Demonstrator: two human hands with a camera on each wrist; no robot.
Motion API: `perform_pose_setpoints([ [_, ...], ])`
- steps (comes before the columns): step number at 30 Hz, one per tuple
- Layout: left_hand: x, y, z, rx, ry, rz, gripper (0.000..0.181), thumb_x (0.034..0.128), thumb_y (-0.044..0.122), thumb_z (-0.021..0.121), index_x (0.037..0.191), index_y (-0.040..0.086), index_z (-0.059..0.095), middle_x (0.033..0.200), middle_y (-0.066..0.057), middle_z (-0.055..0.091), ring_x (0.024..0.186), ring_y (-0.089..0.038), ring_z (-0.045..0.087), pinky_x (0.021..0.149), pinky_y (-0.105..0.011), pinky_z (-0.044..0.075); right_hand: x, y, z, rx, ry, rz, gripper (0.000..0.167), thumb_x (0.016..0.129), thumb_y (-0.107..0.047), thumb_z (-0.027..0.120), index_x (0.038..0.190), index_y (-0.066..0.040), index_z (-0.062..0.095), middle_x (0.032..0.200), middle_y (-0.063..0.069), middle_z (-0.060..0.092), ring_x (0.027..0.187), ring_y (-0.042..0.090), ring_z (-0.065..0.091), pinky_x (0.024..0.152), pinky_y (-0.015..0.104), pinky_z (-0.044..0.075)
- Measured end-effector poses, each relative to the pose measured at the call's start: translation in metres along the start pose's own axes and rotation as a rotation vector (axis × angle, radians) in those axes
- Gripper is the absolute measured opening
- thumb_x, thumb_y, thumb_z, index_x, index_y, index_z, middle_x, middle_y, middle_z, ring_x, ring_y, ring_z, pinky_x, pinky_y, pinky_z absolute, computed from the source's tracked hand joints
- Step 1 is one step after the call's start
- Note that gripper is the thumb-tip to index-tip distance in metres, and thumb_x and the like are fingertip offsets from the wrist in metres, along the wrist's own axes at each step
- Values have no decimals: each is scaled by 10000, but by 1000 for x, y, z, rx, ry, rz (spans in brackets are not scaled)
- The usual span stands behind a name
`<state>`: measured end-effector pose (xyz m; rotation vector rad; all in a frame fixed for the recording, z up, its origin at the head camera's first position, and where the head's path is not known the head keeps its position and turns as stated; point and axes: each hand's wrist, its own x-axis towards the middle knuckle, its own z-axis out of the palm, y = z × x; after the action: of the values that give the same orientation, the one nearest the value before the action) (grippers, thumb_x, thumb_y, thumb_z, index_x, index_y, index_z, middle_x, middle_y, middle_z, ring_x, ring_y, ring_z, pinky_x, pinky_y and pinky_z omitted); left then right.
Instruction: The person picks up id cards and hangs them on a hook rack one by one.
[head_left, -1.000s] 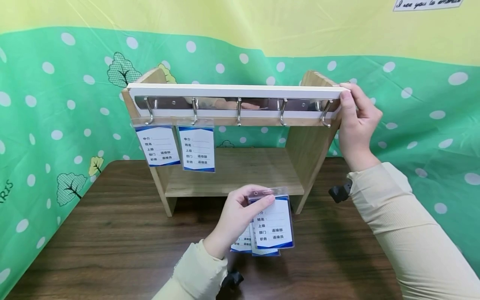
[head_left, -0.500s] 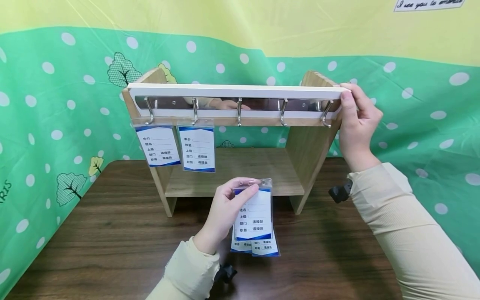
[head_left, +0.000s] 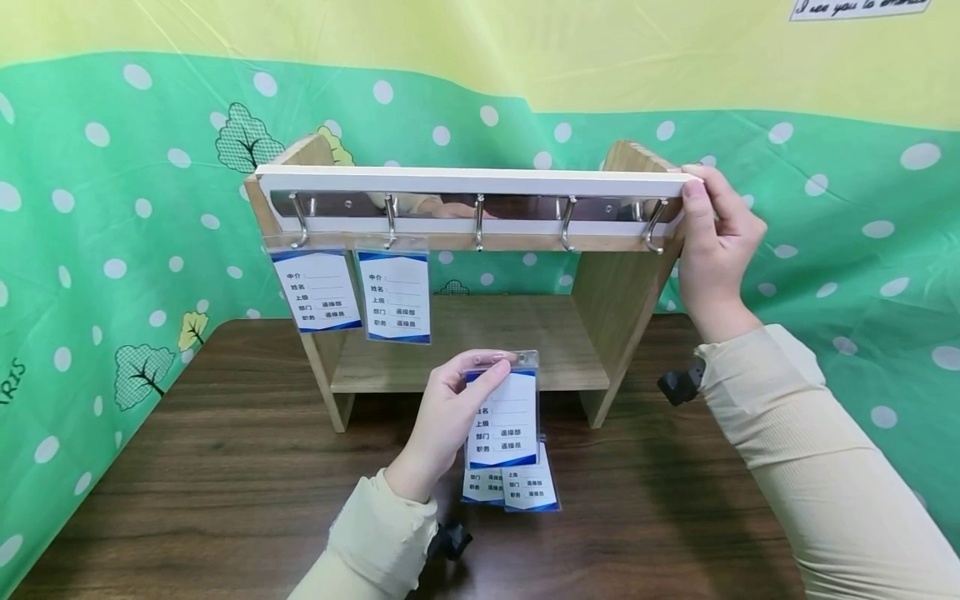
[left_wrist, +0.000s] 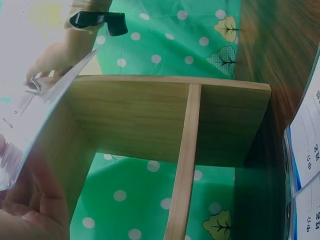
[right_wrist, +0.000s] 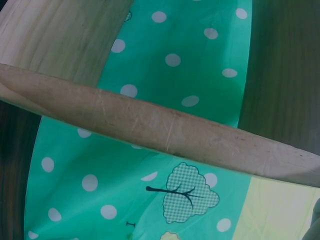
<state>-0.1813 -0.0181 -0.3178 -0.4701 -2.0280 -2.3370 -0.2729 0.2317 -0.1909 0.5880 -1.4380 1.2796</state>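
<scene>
My left hand (head_left: 442,408) pinches a clear-sleeved badge card (head_left: 504,421) by its top edge, thumb in front, before the wooden shelf (head_left: 465,333). Below that card, two more badge cards (head_left: 531,487) overlap on the table. At the rack's right end my right hand (head_left: 716,246) grips the corner of the white hook rail (head_left: 465,179), thumb on the front. Two badge cards hang at the left, one badge card (head_left: 315,292) on the first hook and another badge card (head_left: 394,298) on the second hook (head_left: 389,223). The other three hooks bear nothing.
The shelf stands on a dark wood table (head_left: 210,467). Behind it hangs a green and yellow cloth (head_left: 480,83) with white dots. In the right wrist view a wooden side panel edge (right_wrist: 165,130) crosses the picture.
The left hand has lifted the badge card from low over the table, up and to the left, uncovering more of the two cards below. The right hand stays at the rail's corner.
</scene>
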Motion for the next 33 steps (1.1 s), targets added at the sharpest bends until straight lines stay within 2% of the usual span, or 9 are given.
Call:
perform_pose_setpoints([
  [6,1,-2,0,11,-12,-18,265,981,233,615,1199,102,690,1223,-69,687,954,-183,642,788,-323,545,0,5,-2,-9,8,2,245,932,-79,559,1025,80,721,912,-121,735,822,55,613,776,183,458],
  [15,4,-12,-2,-11,-13,-58,261,977,249,625,1197,128,694,1208,-66,692,932,-182,660,778,-321,561,0,3,-1,-3,4,1,253,933,-84,554,1026,85,716,916,-112,741,829,60,620,783,186,460],
  [33,5,-27,-1,17,0,-104,295,961,260,652,1204,97,688,1221,-94,685,909,-166,663,774,-299,563,0,5,-1,-2,4,2,254,934,-82,550,1030,87,713,910,-114,739,816,61,606,752,181,443],
])
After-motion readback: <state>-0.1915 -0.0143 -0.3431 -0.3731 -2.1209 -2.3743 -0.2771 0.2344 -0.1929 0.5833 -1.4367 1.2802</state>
